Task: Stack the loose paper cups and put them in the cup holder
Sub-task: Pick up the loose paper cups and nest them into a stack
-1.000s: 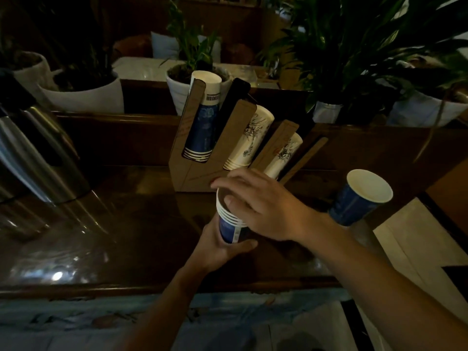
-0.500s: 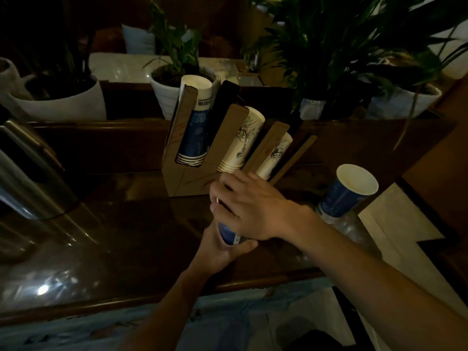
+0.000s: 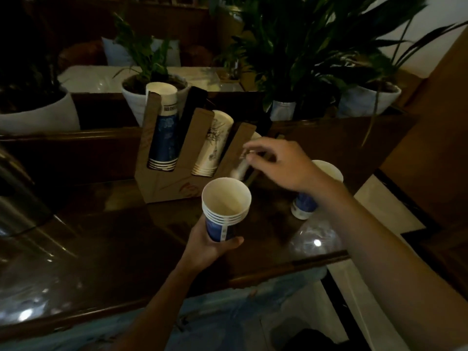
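My left hand (image 3: 211, 245) grips a stack of several blue paper cups (image 3: 225, 211), mouth up, just above the dark counter. My right hand (image 3: 276, 163) hovers above and to the right of the stack with fingers loosely spread, holding nothing. Partly behind my right wrist, a single blue cup (image 3: 307, 198) leans on the counter. The brown cardboard cup holder (image 3: 162, 183) stands behind the stack; its left slot holds blue cups (image 3: 164, 133), its middle slot white printed cups (image 3: 215, 145), and the right slot's cups are mostly hidden by my right hand.
The glossy wooden counter (image 3: 114, 244) ends in an edge close to me. A shiny metal urn (image 3: 17, 203) stands at the left. Potted plants in white pots (image 3: 136, 97) line a ledge behind the holder. Pale floor lies to the right.
My right hand has lifted off the top of the stack and moved up and right. The stack's open mouth now shows. My left hand keeps its grip.
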The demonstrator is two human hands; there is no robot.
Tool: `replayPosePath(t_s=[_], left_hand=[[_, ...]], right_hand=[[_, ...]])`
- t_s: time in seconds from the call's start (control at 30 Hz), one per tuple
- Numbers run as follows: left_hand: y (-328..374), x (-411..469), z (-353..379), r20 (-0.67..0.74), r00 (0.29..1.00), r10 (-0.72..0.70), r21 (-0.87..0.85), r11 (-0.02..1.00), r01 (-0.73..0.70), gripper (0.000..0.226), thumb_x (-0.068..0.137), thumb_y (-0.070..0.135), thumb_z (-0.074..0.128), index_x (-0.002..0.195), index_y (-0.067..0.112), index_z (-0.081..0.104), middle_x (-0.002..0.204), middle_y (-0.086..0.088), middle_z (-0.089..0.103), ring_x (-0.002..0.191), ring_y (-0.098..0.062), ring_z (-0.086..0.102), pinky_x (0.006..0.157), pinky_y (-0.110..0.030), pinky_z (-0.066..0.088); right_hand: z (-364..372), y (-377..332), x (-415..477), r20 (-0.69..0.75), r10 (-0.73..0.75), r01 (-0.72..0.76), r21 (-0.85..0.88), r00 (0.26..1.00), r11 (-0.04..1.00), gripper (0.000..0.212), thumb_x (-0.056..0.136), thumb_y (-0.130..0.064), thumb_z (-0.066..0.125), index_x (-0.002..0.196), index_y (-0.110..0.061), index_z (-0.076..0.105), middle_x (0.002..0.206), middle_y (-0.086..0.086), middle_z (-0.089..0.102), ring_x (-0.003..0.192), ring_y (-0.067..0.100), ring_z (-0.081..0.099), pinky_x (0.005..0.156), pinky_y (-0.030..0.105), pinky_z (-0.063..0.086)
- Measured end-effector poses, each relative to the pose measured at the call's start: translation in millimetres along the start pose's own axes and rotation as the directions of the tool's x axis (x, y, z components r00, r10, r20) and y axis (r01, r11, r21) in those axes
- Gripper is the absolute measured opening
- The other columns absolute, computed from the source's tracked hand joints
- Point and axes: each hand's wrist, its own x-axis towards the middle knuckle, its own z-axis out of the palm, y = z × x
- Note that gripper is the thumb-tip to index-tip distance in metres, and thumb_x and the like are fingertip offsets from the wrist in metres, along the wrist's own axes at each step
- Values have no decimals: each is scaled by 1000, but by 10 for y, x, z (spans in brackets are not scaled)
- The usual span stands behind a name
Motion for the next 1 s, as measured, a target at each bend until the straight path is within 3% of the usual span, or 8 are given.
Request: replayPosePath(t_s=[0.13, 0.23, 0.37, 0.47, 0.57, 0.73, 0.87, 1.0], left_hand=[[-25, 88, 189, -31, 1000, -1, 23, 1000, 1, 86, 61, 18, 102, 135, 16, 59, 125, 3, 75, 116, -9, 70, 97, -29, 58], [-45, 129, 275, -51, 999, 14, 47, 999, -11, 83, 65, 11, 99, 137, 9, 58, 127, -5, 73, 119, -19, 70, 103, -46, 57], [-27, 126, 326, -75, 997, 29, 62, 998, -24, 95, 62, 23, 100, 142, 10, 51, 132, -5, 70, 123, -19, 67, 106, -48, 54], [-22, 96, 347, -99, 995, 24, 75, 997, -16, 97, 58, 32, 98, 141, 11, 53, 131, -2, 71, 121, -17, 68, 106, -46, 55], [-68, 109, 336, -99, 995, 19, 122, 993, -7, 81, 65, 19, 99, 135, 11, 58, 125, -4, 74, 116, -19, 71, 102, -51, 57], [-83, 118, 335, -102, 995, 22, 120, 993, -9, 79, 66, 19, 100, 134, 12, 59, 125, -4, 74, 116, -17, 71, 102, -49, 58], [-49, 102, 340, -95, 995, 32, 100, 995, -22, 87, 59, 38, 98, 133, 14, 60, 124, -2, 75, 116, -16, 71, 101, -46, 58], [-46, 92, 338, -84, 996, 35, 77, 997, -29, 89, 57, 40, 98, 133, 16, 60, 124, 0, 75, 116, -14, 71, 102, -44, 58]], right_hand=[[-481, 504, -89, 89, 118, -102, -159, 989, 982, 56, 93, -49, 65, 144, -35, 48, 152, -4, 46, 141, 18, 39, 102, 28, 30], [-700, 791, -195, 232, 236, -157, -315, 944, 936, 81, 81, -59, 73, 150, -44, 33, 164, -3, 24, 151, 24, 19, 113, 42, 25], [-818, 1031, -221, 409, 318, -126, -433, 855, 893, 101, 71, -50, 85, 151, -52, 23, 168, -4, 7, 153, 28, 5, 117, 51, 17], [-826, 1117, -216, 451, 357, -134, -454, 818, 881, 97, 74, -34, 86, 148, -54, 28, 164, -4, 16, 149, 31, 17, 112, 50, 32], [-793, 1178, -213, 382, 326, -137, -446, 864, 885, 87, 75, -38, 83, 146, -49, 35, 150, 0, 38, 135, 29, 38, 98, 45, 45], [-636, 1224, -206, 257, 256, -103, -490, 932, 865, 80, 74, -59, 76, 143, -41, 41, 121, 0, 45, 116, 28, 49, 82, 35, 40], [-550, 1222, -224, 179, 260, -159, -441, 949, 883, 77, 74, -65, 71, 142, -41, 42, 124, 2, 45, 120, 29, 46, 86, 39, 43], [-558, 1049, -178, 119, 209, -133, -458, 971, 879, 73, 80, -66, 66, 143, -35, 48, 128, 8, 51, 120, 30, 49, 86, 36, 41]])
